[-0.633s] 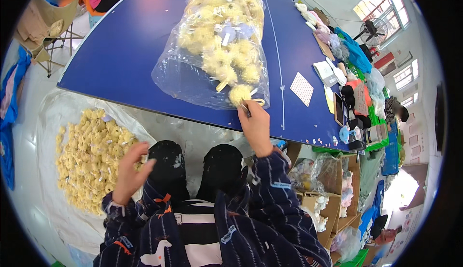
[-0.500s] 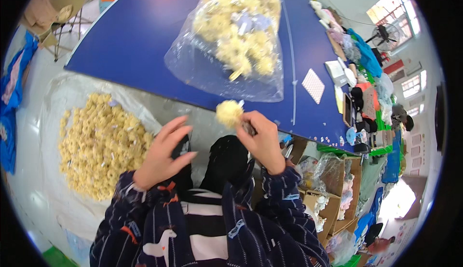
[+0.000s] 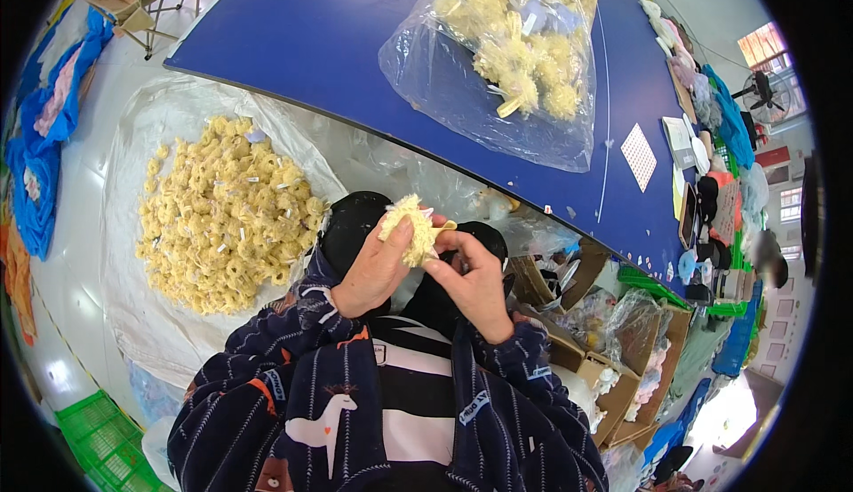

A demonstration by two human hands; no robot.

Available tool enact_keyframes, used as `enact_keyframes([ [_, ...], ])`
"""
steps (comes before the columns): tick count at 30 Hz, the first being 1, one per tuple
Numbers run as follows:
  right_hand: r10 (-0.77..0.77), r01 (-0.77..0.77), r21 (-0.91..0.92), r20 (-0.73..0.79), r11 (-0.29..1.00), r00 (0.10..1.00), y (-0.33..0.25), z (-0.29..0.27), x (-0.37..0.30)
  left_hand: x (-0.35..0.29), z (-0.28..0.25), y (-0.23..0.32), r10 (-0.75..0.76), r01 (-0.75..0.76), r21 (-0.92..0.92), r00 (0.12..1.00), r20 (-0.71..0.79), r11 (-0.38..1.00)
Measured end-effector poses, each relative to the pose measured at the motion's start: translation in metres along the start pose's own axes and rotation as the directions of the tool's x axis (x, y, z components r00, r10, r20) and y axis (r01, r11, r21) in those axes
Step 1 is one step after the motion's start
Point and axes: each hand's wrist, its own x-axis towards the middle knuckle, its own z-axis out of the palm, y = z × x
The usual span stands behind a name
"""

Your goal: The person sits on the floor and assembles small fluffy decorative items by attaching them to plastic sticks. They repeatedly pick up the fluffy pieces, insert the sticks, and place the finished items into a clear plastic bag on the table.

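Note:
A small fluffy yellow plush piece (image 3: 409, 231) is held above my lap, with a short yellow loop sticking out on its right. My left hand (image 3: 367, 274) is closed around its left side, the thumb lying across the front. At its right edge my right hand (image 3: 474, 283) pinches the piece beside the loop, fingertips bent in; exactly what lies between them is partly hidden. To the left, a big pile of similar yellow pieces (image 3: 227, 221) with small white tags spreads over a whitish plastic sheet (image 3: 129, 265) on the floor.
Ahead stands a blue table (image 3: 306, 26), its edge slanting past my knees. A clear plastic bag (image 3: 555, 150) of yellow pieces lies on it, near a patterned card (image 3: 638, 156). Cardboard boxes (image 3: 582, 363) stand at my right, a green crate (image 3: 107, 434) at lower left.
The yellow piece has come down from near the table edge to above my lap. My left hand, open and empty before, has closed on it beside my right hand. The view has shifted.

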Motion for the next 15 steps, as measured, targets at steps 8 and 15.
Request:
enact_keyframes([
  [8, -0.059, 0.061, 0.024, -0.086, 0.998, 0.995, 0.02, 0.024, -0.003, -0.001, 0.0, -0.008, 0.127, -0.121, 0.063, 0.985, -0.119, 0.991],
  [15, 0.082, -0.049, 0.263, -0.119, 0.964, 0.99, 0.008, 0.007, 0.002, -0.004, -0.012, 0.018, -0.08, 0.096, 0.184, 0.992, -0.093, 0.978],
])
